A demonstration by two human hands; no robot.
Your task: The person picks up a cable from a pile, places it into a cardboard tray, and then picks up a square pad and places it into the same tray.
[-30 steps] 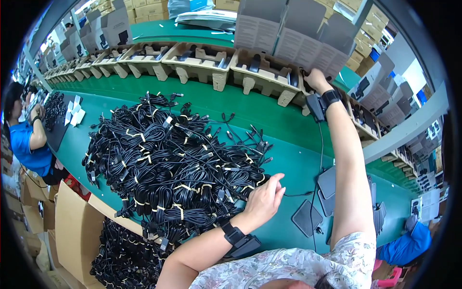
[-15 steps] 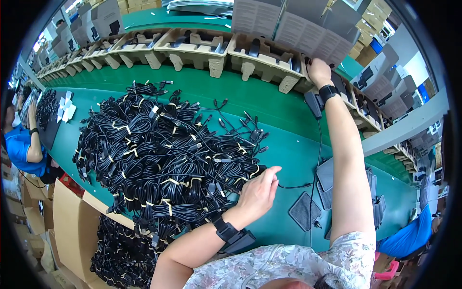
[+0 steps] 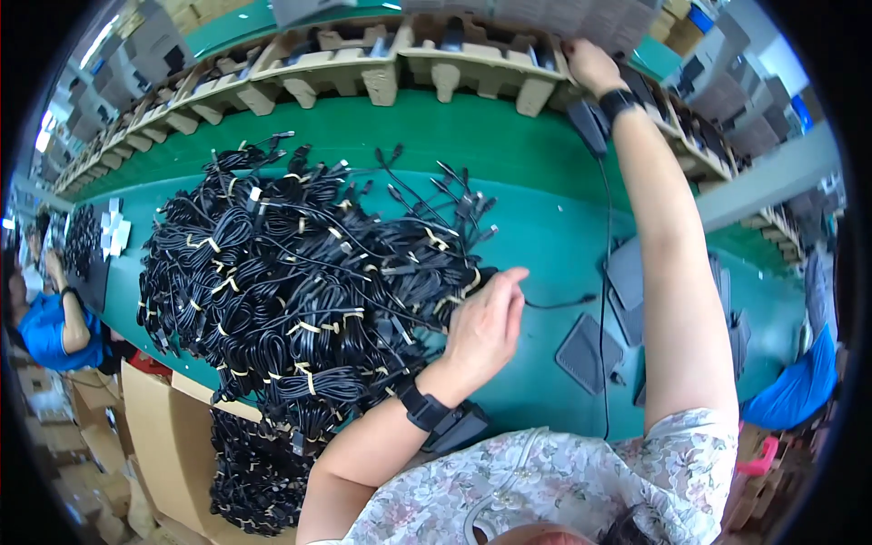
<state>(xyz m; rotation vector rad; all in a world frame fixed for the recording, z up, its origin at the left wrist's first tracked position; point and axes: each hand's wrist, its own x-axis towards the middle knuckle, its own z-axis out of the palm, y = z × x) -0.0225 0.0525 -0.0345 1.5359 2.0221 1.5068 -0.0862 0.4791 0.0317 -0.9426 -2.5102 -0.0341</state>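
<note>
The right hand (image 3: 592,65) reaches to the right end of a cardboard tray (image 3: 490,65); its grip is hidden. The left hand (image 3: 486,318), loosely curled, is beside heaped black cables (image 3: 291,272) on the green table (image 3: 545,227); whether it holds one cannot be told. The step appears to be tray work, which calls for keeping the cord (image 3: 609,204) clear.

no readable words or numbers, lines of fine print on the grey carton flap (image 3: 627,22) behind the moulded cardboard tray (image 3: 481,65), too small and blurred to make out
</note>
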